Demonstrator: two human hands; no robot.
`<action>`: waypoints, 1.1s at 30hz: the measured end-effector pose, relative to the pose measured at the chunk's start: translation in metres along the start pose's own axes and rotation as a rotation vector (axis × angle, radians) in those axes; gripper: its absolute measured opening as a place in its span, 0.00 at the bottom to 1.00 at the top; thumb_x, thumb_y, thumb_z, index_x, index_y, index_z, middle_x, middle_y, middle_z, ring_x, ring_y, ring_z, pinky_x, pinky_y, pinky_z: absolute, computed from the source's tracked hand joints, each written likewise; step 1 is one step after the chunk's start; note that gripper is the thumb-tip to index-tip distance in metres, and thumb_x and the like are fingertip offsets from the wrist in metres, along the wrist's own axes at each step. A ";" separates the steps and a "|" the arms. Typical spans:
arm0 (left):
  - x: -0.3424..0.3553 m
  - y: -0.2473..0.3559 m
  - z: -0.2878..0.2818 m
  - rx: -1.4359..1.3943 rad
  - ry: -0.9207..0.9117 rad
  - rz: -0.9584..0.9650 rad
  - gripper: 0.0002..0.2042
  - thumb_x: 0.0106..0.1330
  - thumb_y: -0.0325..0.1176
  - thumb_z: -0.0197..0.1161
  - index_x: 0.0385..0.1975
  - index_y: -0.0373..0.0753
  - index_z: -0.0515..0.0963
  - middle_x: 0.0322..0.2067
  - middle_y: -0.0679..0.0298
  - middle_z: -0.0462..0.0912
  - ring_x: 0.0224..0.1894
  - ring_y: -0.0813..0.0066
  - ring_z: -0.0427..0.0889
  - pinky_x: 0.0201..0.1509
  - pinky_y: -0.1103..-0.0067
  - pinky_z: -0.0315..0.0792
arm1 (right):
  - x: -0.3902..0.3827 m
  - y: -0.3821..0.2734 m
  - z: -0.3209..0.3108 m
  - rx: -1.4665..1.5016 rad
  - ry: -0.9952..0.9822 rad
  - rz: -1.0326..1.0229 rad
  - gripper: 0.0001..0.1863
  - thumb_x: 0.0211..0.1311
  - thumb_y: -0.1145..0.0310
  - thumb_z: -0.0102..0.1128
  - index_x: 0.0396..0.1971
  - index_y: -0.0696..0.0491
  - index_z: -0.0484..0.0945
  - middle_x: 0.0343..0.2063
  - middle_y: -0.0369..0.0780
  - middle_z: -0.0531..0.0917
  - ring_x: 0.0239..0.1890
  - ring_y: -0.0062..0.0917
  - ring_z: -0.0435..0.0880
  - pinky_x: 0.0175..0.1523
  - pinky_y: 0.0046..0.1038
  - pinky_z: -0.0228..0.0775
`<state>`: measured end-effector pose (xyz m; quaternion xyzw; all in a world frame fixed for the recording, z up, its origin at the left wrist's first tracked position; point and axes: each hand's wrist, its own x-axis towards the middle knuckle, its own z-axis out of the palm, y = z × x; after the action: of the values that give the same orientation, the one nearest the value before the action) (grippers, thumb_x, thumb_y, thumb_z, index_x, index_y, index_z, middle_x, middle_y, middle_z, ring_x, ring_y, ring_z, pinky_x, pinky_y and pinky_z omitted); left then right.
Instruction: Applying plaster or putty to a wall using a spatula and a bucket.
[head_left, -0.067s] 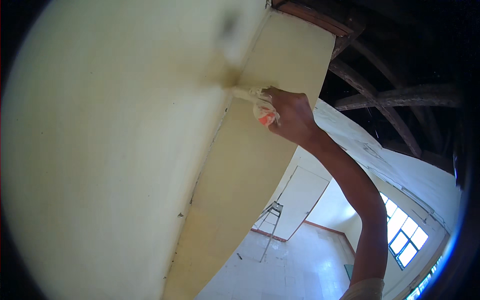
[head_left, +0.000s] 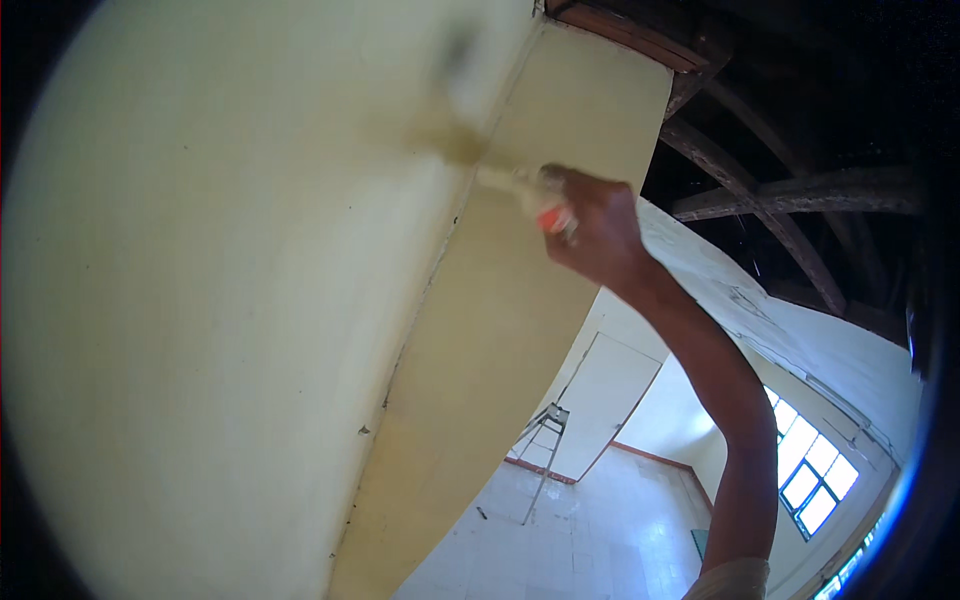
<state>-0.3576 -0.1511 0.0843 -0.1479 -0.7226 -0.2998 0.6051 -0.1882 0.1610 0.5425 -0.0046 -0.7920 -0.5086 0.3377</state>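
The right hand (head_left: 597, 225) is gripping a cream-and-orange tool (head_left: 522, 187), apparently a brush, closed around it, while the tool's blurred tip is pointing leftward from the hand toward the seam (head_left: 432, 280) between the broad wall (head_left: 250, 260) and the adjoining cream face (head_left: 460, 330); whether it is touching, I cannot tell. Working this well probably means keeping the wrist steady, letting the tip be following the corner lightly, and pressing evenly.
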 end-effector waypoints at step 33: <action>0.012 0.011 0.000 -0.010 -0.018 -0.010 0.16 0.58 0.40 0.42 0.26 0.36 0.75 0.51 0.47 0.60 0.59 0.45 0.35 0.57 0.55 0.27 | -0.024 -0.025 0.077 0.331 -0.310 0.651 0.21 0.40 0.53 0.54 0.25 0.58 0.73 0.22 0.51 0.75 0.29 0.40 0.75 0.35 0.36 0.68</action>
<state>-0.3538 -0.1444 0.0991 -0.1500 -0.7273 -0.3052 0.5962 -0.2197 0.2191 0.4897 -0.2774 -0.8621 -0.2336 0.3540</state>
